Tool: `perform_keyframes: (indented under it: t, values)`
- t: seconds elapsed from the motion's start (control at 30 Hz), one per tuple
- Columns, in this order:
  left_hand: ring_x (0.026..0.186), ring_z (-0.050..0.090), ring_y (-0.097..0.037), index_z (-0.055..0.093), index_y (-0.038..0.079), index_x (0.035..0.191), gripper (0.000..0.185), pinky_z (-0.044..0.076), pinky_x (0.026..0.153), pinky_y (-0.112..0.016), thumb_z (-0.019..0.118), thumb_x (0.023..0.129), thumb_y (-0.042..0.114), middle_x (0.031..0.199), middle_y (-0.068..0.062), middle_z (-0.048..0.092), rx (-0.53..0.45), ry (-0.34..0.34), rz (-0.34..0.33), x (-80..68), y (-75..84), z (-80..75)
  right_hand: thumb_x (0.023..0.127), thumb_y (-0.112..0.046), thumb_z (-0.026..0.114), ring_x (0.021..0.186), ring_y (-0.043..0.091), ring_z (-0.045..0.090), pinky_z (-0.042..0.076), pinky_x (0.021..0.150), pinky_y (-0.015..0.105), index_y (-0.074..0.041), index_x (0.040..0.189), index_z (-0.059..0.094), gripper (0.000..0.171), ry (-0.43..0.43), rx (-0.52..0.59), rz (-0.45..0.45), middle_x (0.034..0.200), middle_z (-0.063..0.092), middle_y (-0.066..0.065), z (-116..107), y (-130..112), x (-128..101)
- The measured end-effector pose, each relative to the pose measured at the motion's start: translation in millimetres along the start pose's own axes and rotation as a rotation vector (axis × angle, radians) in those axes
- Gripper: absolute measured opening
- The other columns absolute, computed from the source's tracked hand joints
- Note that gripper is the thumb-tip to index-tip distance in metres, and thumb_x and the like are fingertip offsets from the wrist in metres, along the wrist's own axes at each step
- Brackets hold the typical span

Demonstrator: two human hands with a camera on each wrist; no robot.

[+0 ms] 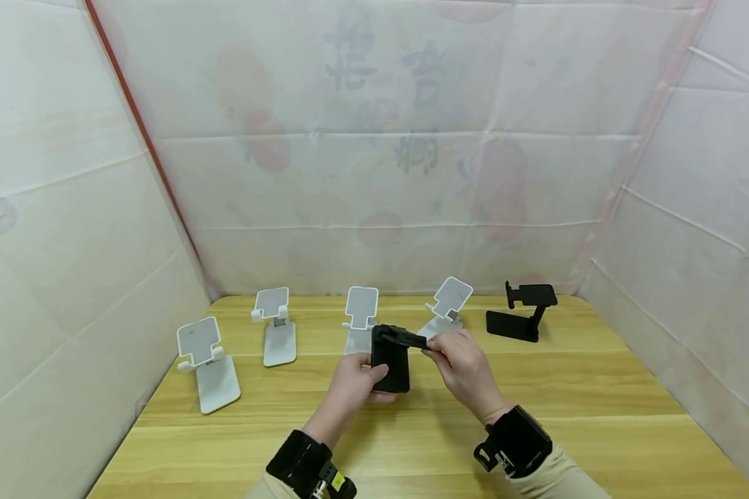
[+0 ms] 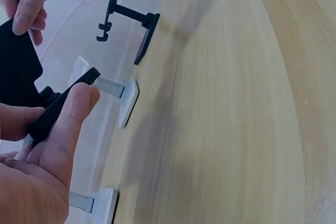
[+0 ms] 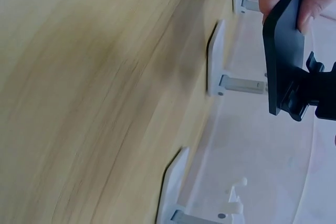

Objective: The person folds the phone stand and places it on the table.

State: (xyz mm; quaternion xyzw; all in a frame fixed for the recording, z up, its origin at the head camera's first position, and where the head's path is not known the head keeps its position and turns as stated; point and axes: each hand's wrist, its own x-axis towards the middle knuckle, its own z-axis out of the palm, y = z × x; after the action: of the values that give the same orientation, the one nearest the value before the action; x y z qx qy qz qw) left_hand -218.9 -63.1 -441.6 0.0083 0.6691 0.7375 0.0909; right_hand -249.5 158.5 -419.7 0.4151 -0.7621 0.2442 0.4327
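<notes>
White sheeting walls you in on three sides, with a wooden table (image 1: 537, 388) below. Along its far edge stand five unfolded stands — four white stands (image 1: 207, 364) and one black stand (image 1: 524, 312). Those look done. The sixth, a black phone stand (image 1: 392, 357), is off the table in front of you: your left hand (image 1: 352, 381) grips its base plate, your right hand (image 1: 462, 364) pinches the arm. By my reading it is only partly opened — unfolding and placing it remain.
</notes>
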Motion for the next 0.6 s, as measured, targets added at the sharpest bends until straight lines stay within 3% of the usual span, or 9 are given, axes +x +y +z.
perform_keyframes:
  t: [0.17,0.4,0.6]
  values:
    - [0.087,0.075,-0.042,0.056,-0.018,0.125,0.034,0.066,0.072,-0.041,0.059,0.101,0.006,0.115,-0.031,0.065,0.002,-0.007,0.008,0.1,-1.5,-0.3,0.097,-0.013,0.069,0.076,0.018,0.065,0.053,0.072,0.035,-0.005,0.086,0.065,0.015,0.005,0.000,-0.020,0.083,0.068,0.003,-0.1,0.0,-1.1]
    - [0.089,0.075,-0.043,0.055,-0.017,0.130,0.038,0.066,0.073,-0.042,0.058,0.102,0.009,0.116,-0.033,0.067,-0.032,-0.028,0.009,-1.9,2.4,1.2,0.088,-0.002,0.075,0.080,0.021,0.068,0.054,0.073,0.036,-0.003,0.088,0.067,0.008,-0.003,0.016,-0.061,0.086,0.069,0.005,1.0,-1.1,-3.3]
    - [0.090,0.074,-0.045,0.054,-0.017,0.131,0.039,0.066,0.075,-0.042,0.057,0.103,0.009,0.117,-0.034,0.067,-0.061,-0.043,0.012,-3.6,6.1,2.1,0.095,-0.008,0.070,0.083,0.021,0.068,0.055,0.076,0.035,-0.003,0.088,0.065,0.010,-0.016,0.023,-0.074,0.089,0.069,0.005,0.3,-3.8,-4.2]
